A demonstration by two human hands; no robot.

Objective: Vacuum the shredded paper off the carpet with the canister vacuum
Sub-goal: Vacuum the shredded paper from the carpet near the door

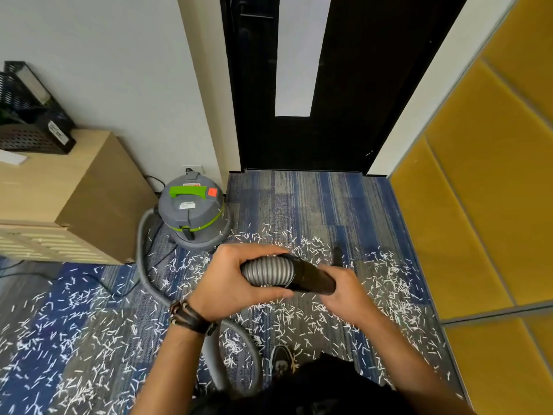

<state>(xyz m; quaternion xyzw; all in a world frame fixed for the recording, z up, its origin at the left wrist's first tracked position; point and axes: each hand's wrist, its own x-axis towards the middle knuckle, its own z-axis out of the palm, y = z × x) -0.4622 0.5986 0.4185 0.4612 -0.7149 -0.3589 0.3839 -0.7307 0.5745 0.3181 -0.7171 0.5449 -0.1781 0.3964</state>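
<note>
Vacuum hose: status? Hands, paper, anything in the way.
Both busy: left hand grips ribbed hose, right hand holds black cuff. Much shredded paper on carpet. Underfoot: hose slack by shoe; canister vacuum by wall.

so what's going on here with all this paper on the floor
A person's left hand grips the ribbed grey hose, and the right hand holds the black tube at its end. The canister vacuum sits by the wall beside the dark door. Shredded paper lies scattered across the carpet, so little seems picked up yet.
</note>
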